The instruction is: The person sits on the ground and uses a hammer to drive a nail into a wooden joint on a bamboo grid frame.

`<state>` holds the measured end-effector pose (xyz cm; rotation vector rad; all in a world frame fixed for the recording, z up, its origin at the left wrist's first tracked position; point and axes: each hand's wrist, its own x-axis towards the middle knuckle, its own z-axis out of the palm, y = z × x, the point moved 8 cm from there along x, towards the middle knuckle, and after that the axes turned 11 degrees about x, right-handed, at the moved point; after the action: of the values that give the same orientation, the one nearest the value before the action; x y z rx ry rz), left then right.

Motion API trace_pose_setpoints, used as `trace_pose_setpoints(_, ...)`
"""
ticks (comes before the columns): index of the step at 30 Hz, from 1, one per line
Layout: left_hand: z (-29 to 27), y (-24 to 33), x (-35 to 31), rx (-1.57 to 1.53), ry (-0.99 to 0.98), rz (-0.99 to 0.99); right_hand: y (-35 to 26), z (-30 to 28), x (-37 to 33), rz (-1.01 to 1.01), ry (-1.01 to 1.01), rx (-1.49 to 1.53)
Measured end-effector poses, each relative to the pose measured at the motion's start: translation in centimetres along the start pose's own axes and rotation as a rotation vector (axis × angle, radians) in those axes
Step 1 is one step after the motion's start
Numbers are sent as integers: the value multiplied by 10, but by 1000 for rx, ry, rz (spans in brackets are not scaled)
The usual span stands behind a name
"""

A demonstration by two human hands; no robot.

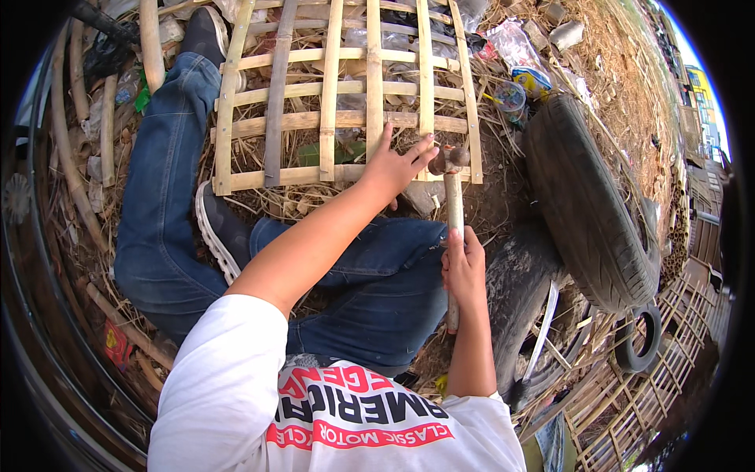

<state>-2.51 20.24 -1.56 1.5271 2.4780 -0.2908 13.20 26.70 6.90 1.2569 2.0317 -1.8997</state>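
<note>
Our right hand point(465, 266) grasps the hammer point(454, 206), whose long axis runs away from us: pale round handle, rusty head point(451, 160) at the near right corner of the bamboo lattice point(374, 88). Our left hand point(391, 169) touches the flat strips, unclenched.

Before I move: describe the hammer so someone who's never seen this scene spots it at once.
Start at the bamboo lattice, top centre of the view. By its lower right corner is the hammer, gripped in the right hand. Unlike the lattice's flat strips, it has a thick pale handle topped by a stubby brown head.
</note>
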Motion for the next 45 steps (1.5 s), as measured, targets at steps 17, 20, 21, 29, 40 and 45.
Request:
trace_pose_setpoints(17,8,0,5,151,188,-90,8,-3,7,6,-13,-72)
trace_pose_setpoints(20,14,2,9,15,121,-68,3,-4,3,-10,-1,-43)
trace_pose_setpoints(21,14,2,9,25,130,-70,1,-3,1,-15,1,-31)
trace_pose_setpoints(29,12,1,3,69,283,-87,-25,-3,-19,-129,20,79)
trace_pose_setpoints(40,9,3,6,27,-40,-31,9,-1,7,-23,0,-106)
trace_pose_setpoints(45,13,2,9,-15,-17,-28,2,2,4,-25,-25,-70)
